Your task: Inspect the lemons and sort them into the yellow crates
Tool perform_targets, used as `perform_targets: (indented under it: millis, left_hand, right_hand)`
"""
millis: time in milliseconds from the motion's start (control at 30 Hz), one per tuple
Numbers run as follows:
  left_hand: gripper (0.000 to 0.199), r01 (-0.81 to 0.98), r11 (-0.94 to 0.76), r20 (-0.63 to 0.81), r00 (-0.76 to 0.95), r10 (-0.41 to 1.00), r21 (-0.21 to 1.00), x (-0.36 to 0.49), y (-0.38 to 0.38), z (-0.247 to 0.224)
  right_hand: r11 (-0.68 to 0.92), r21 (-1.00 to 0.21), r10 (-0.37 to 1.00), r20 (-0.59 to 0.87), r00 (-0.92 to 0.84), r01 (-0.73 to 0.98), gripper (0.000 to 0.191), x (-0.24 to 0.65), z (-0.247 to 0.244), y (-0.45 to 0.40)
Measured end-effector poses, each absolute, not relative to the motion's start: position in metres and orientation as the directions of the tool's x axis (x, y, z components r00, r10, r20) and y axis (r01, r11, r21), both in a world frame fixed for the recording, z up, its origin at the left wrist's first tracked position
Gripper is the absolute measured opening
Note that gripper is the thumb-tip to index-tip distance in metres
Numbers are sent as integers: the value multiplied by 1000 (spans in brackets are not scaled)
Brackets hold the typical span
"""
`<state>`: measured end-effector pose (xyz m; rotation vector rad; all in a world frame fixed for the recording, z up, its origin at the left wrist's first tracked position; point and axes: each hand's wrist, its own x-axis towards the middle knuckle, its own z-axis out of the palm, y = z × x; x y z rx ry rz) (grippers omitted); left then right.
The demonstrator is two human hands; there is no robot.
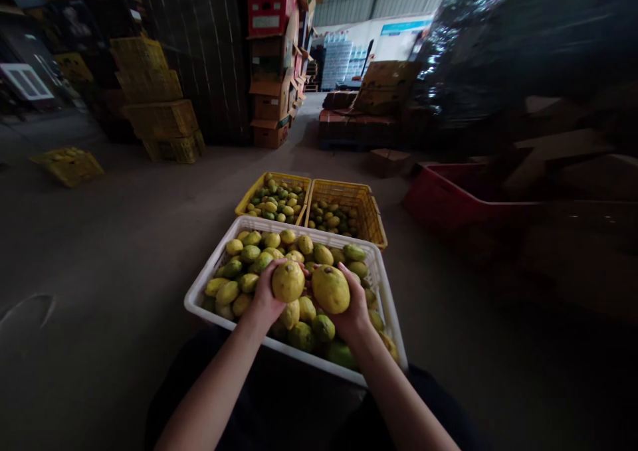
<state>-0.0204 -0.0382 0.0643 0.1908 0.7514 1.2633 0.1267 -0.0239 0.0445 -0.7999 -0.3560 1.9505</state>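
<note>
My left hand is closed round a roundish yellow fruit, its end turned up toward me. A larger yellow-green oval fruit rests in my right hand, fingers curled about its far side and underside. The two fruits are side by side, a small gap between them. Both hands are over a white plastic crate full of similar yellow and green fruit, some with dark spots. Their exact kind is unclear, though they look like lemons or guavas. My hands and forearms hide part of the crate's contents.
Beyond the white crate, two yellow crates stand side by side with more fruit in them. To the right is a red bin near cardboard. Yellow crates and cardboard boxes are stacked further back on the floor.
</note>
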Motion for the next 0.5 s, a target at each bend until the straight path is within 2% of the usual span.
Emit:
perform_targets:
  millis: [233, 333, 500]
  left_hand:
    - [17, -787, 354, -445, 114, 888, 505, -24, -36, 57]
    - [25, -828, 360, -486, 124, 865, 430, -24, -34, 50]
    - [42, -907, 304, -538, 108, 836, 290, -25, -31, 44]
  right_hand:
    - [-480, -558, 876, -349, -334, -677, 30, 128, 44, -24]
    - [-461, -536, 882, -364, -299, -707, 30, 127, 46, -23]
    - [-454, -431, 857, -452, -249, -780, 21, 127, 48, -22]
